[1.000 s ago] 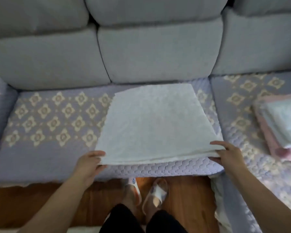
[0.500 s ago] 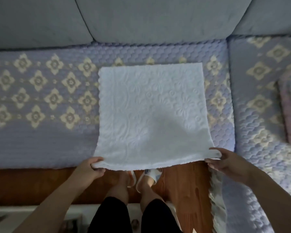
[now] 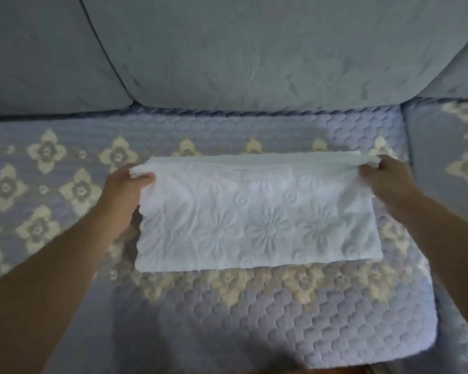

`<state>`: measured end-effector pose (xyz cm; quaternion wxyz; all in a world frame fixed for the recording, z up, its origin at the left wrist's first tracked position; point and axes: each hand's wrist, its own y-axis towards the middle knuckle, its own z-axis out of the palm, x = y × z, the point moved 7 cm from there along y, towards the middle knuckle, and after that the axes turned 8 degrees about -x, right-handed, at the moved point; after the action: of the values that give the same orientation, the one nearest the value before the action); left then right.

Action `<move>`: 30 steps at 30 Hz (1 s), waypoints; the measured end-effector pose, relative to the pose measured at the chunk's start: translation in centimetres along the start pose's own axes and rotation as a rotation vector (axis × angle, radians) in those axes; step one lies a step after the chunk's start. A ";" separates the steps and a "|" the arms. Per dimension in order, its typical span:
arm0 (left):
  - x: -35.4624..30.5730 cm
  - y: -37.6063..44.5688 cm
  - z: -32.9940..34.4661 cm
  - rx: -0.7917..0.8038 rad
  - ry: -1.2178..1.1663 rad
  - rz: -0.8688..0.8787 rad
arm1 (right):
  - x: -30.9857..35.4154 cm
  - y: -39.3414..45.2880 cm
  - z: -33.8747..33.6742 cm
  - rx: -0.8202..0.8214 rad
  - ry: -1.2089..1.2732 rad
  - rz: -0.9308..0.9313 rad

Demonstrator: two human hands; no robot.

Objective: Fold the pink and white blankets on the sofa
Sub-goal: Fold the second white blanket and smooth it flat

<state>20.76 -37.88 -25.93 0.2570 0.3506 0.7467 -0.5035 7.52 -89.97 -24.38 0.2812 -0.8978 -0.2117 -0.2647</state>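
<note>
White blanket [image 3: 257,222] folded into a long flat band, lying across the middle seat of the sofa [image 3: 227,63], on the quilted purple cover [image 3: 281,314] with its pale flower pattern. Embossed flowers visible on the top layer. Near edge resting flat on the cover; far edge held up a little at both corners, with a thin strip of the lower layers showing just behind it. Left hand [image 3: 125,190] at the far left corner, thumb on top of the cloth and the other fingers curled under it, so gripping the blanket. Right hand [image 3: 387,182] at the far right corner, fingers closed around the bunched edge in the same way, also gripping. Blanket stretched between the two hands, both of them at its far end, the rest of the cloth lying toward the person, between the two forearms. Grey back cushions just behind the blanket, not touching it. Slightly blurred at the right corner, so exact finger positions there hard to tell. Pink blanket not visible from this view.
</note>
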 end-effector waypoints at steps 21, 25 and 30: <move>-1.5 -9.6 17.2 0.068 1.031 1.085 | 2.5 0.1 2.1 -0.411 -0.303 -0.223; 1.2 -8.1 20.9 0.079 1.115 0.995 | 6.2 -7.2 7.0 -0.252 -0.522 -0.738; 1.1 -5.2 20.4 0.027 1.177 0.965 | 0.1 -1.5 9.3 -0.105 -0.712 -0.499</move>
<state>16.61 -57.84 -31.13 0.0039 0.8520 0.5181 -0.0744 10.13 -83.07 -30.29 0.0721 -0.8674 -0.4923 -0.0089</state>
